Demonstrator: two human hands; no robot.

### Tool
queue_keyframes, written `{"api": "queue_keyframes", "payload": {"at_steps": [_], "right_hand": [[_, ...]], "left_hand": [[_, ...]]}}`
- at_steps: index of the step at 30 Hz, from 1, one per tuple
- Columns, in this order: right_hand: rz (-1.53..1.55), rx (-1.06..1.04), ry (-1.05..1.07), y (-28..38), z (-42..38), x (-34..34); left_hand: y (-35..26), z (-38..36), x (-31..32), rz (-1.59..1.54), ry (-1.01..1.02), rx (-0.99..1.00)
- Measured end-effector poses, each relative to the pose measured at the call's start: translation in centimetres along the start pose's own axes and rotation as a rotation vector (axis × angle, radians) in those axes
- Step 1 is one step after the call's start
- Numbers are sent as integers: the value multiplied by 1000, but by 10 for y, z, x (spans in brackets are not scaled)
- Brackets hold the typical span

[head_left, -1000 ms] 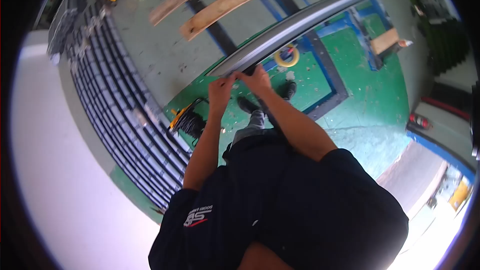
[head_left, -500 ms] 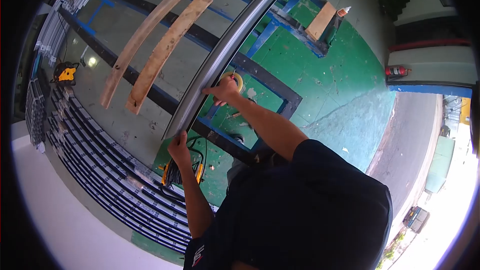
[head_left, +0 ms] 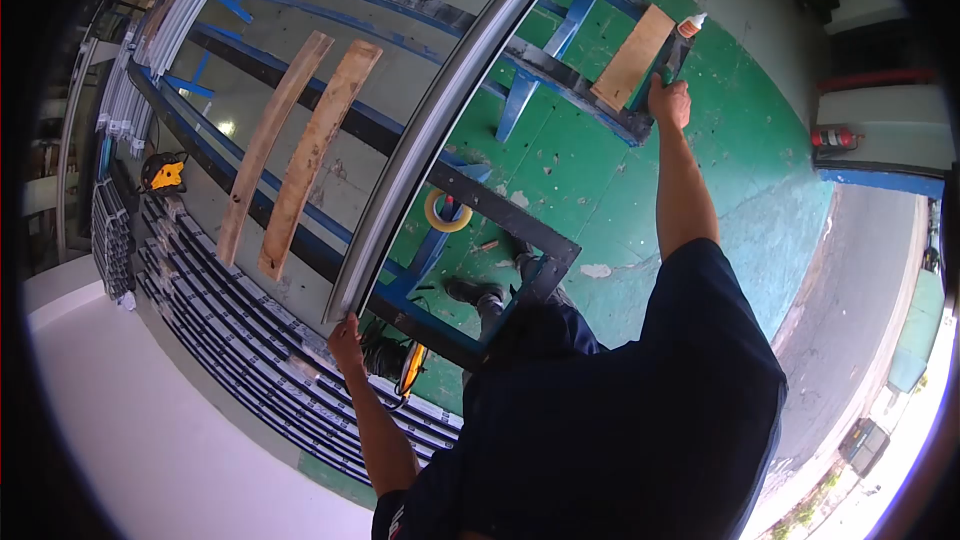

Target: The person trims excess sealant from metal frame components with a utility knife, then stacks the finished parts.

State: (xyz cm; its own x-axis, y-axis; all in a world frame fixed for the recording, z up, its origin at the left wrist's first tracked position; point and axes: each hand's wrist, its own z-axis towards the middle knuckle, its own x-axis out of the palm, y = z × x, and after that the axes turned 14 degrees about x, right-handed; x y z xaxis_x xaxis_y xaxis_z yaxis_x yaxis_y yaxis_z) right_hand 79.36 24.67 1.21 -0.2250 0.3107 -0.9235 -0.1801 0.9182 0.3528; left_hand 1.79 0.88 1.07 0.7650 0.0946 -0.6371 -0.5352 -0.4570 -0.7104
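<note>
A long grey metal profile (head_left: pixel 440 115) lies slanting across the dark frame bars. My left hand (head_left: pixel 346 342) is closed at its near end, fingers pinching the edge. My right hand (head_left: pixel 670 102) is stretched out to the far bench end, its fingers curled at a dark green object (head_left: pixel 645 92) mostly hidden by the hand. Beside that hand lie a flat wooden board (head_left: pixel 634 58) and a small white bottle with an orange label (head_left: pixel 690 26). A roll of yellowish tape (head_left: pixel 432 212) hangs around a blue piece of the frame.
Two wooden planks (head_left: pixel 278 130) (head_left: pixel 322 155) rest across the bars to the left. Several wrapped profiles (head_left: pixel 250 340) lie along the wall. A black and yellow cable reel (head_left: pixel 412 368) stands below my left hand. A fire extinguisher (head_left: pixel 835 138) is at the far right.
My right hand has left the profile beside the tape roll and moved far right to the dark green object. My left hand stays at the profile's end. The view has shifted.
</note>
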Motion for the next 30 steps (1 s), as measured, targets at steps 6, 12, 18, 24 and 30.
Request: {"api": "queue_keyframes", "payload": {"at_steps": [6,12,18,24,30], "right_hand": [[-47,117,83,13,13,-4],[116,115,81,-6,22,-4],[728,70,303,-77,-118,-25],[589,-105,853,-142,-338,-51],[78,-623,1081,-128,-483,-83]], "left_hand": [[1,3,-3,-55,-4,-90],[5,2,-5,-88,16,-94],[11,-2,-4,-189,48,-40],[20,-12,-14,-466,153,-10],[34,-9,-15,-466,234,165]]}}
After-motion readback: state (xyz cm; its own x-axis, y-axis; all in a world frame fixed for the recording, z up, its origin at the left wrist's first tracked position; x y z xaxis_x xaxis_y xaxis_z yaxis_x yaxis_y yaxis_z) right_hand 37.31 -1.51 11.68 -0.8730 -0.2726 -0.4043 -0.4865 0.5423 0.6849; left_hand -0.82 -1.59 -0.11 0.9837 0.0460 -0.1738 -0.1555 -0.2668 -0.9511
